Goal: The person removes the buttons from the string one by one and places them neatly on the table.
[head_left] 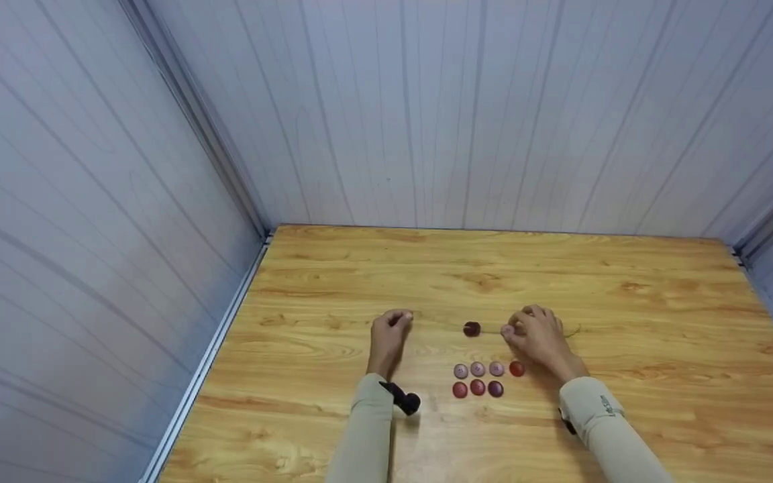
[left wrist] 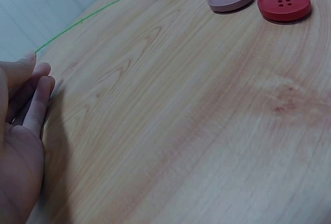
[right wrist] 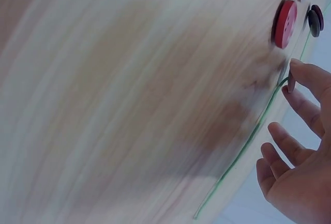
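Note:
A thin green string (left wrist: 98, 11) stretches between the two hands, low over the wooden table. My left hand (head_left: 388, 335) pinches its left part between thumb and index finger. At mid-string, dark maroon buttons (head_left: 472, 329) stand on edge, threaded close together. My right hand (head_left: 541, 339) pinches a thin mauve-brown button (right wrist: 291, 80) seen edge-on, its other fingers spread and loosely bent. From there the string's free tail (right wrist: 238, 157) runs back under the right palm to the table. Most of that button is hidden by the thumb and fingertip.
Nearer my body, two rows of loose buttons lie flat: mauve ones (head_left: 478, 369) with a red one (head_left: 517, 368) behind, red ones (head_left: 459, 390) and a dark purple one (head_left: 496, 388) in front. Pale panel walls (head_left: 386, 121) enclose the wooden table (head_left: 333, 268).

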The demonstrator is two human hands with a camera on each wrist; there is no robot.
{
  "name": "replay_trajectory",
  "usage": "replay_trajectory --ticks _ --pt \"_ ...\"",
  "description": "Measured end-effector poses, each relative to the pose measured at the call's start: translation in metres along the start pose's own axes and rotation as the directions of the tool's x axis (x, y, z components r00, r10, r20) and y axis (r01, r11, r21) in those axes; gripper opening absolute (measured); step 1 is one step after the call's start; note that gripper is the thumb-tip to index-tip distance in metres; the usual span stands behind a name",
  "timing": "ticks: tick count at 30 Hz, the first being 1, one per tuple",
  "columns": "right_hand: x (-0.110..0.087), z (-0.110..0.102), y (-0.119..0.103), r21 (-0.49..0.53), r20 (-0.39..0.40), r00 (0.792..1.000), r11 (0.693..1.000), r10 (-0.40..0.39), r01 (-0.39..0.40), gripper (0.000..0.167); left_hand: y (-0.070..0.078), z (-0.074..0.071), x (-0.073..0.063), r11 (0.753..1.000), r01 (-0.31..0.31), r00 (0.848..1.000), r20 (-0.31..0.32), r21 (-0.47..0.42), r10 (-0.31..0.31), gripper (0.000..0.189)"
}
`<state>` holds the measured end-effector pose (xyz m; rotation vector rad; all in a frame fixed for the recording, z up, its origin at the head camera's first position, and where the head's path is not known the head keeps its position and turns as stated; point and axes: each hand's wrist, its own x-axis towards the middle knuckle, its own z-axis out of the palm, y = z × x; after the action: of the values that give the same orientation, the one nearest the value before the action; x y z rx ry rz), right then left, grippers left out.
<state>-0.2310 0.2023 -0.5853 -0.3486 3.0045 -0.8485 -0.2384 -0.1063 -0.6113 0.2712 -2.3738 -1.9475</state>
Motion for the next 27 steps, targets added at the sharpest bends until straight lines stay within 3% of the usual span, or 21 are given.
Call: replay_trajectory --ticks 9,17,27 --pt "-0.005 -0.004 0.007 0.001 -0.021 1.000 1.000 0.016 -0.016 0.021 -0.002 0.000 0.000 0.999 -0.027 1.000 -0.001 -0.024 0.027 0.017" --pt "-0.008 -0.010 0.014 0.008 -0.018 0.999 0.999 0.038 -0.038 0.020 -0.001 0.000 -0.001 0.998 0.005 1.000 -0.011 -0.058 -0.006 0.016" --pt "-0.012 -0.018 0.024 -0.005 -0.012 0.998 0.998 0.057 -0.057 0.023 0.000 0.001 -0.001 0.998 -0.001 1.000 -0.010 -0.062 0.001 0.016"
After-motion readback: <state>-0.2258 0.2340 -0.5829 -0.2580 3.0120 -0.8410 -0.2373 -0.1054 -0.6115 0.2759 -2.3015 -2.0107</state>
